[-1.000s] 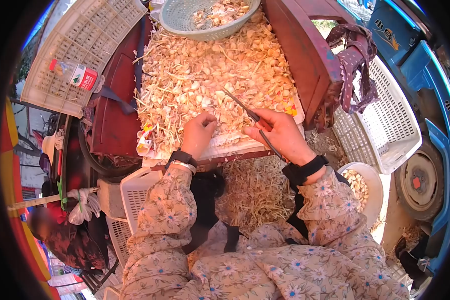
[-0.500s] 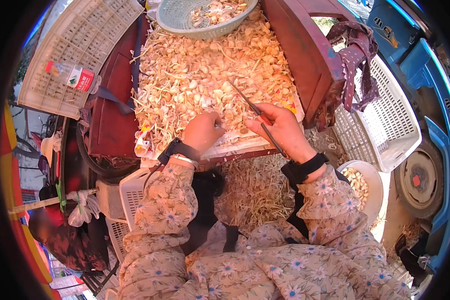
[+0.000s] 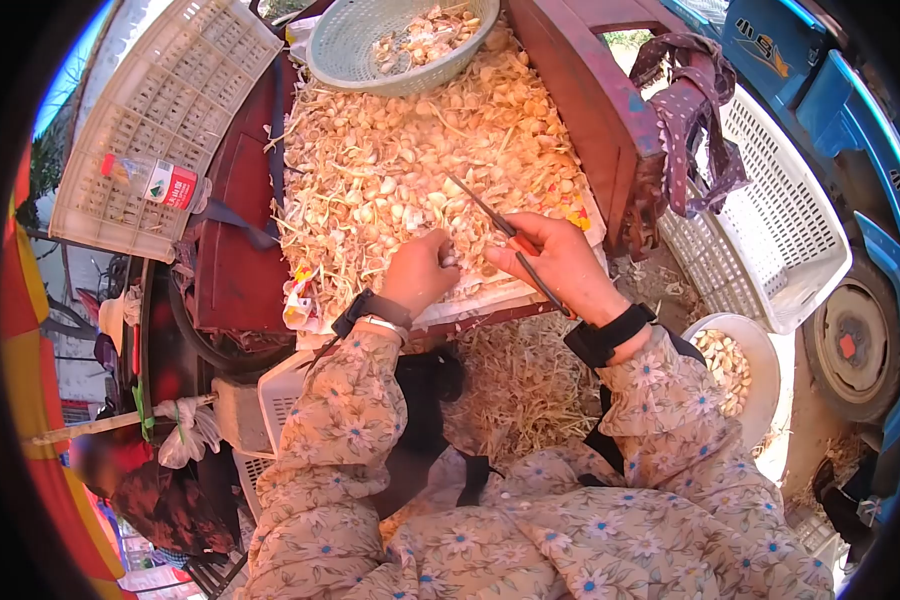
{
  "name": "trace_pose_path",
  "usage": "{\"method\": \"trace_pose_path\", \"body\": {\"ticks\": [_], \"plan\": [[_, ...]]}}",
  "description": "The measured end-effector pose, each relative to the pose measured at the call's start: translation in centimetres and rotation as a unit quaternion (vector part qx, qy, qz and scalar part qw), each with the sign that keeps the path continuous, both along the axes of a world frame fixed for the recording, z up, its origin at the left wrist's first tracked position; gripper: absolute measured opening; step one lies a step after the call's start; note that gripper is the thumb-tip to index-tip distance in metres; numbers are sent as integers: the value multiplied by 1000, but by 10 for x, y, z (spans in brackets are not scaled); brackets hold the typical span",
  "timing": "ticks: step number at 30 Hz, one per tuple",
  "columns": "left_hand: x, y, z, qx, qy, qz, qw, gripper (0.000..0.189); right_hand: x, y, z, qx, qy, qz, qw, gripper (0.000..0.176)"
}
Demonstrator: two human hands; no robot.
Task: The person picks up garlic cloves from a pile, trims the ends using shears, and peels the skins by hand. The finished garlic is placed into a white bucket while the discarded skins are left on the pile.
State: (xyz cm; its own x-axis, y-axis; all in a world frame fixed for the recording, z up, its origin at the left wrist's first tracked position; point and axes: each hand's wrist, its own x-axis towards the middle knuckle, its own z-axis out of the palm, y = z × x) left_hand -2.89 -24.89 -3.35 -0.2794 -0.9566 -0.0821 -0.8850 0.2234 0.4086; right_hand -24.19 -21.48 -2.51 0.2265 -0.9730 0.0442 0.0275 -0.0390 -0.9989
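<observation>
My right hand (image 3: pixel 562 268) is closed around a slim, dark, long-bladed tool (image 3: pixel 480 203) with red at its grip. The blade points up and left over a layer of loose garlic cloves (image 3: pixel 400 165) mixed with skins and dry stalks. To the left, my left hand (image 3: pixel 420 270) has its fingers pinched together on a pale garlic clove (image 3: pixel 449 259), low over the near edge of the garlic layer. A short gap separates the two hands. At the far end of the garlic stands a grey-green plastic colander (image 3: pixel 345 45) holding more garlic pieces.
Red wooden boards (image 3: pixel 580 90) flank the garlic. A white bucket (image 3: pixel 767 365) of peeled cloves stands at my right, below a white crate (image 3: pixel 780 230). Another crate (image 3: pixel 100 190) with a plastic bottle (image 3: pixel 175 184) is at left. Stalks litter the ground; a blue vehicle (image 3: pixel 850 120) is at far right.
The view has shifted slightly. My left hand has turned a little, so the clove at its fingertips now shows. The right hand keeps its hold on the tool.
</observation>
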Motion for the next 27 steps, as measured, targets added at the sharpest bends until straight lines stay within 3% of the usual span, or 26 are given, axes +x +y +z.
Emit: {"method": "trace_pose_path", "body": {"ticks": [4,7,13,17,20,23,27], "plan": [[-4,-4,-5,-16,-40,-45,998,20,4,-2,-5,-26,-2,3,1000,35],[3,-2,-6,14,40,-11,999,19,5,-2,-7,-36,-1,0,999,35],[28,-5,-19,2,187,182,965,19,0,0,-3,-17,14,-1,1000,37],[8,0,-7,-88,-74,54,992,26,5,0,-8,-37,8,-6,999,38],[4,-7,-5,-84,-110,38,990,23,7,-1,-11,-38,10,-4,999,39],[8,-9,-9,-58,-73,25,995,37,8,-2,-12,-46,13,-6,999,39],[-7,-4,-3,-20,-107,57,992,31,10,0,-11,-45,13,-1,999,38]]}}
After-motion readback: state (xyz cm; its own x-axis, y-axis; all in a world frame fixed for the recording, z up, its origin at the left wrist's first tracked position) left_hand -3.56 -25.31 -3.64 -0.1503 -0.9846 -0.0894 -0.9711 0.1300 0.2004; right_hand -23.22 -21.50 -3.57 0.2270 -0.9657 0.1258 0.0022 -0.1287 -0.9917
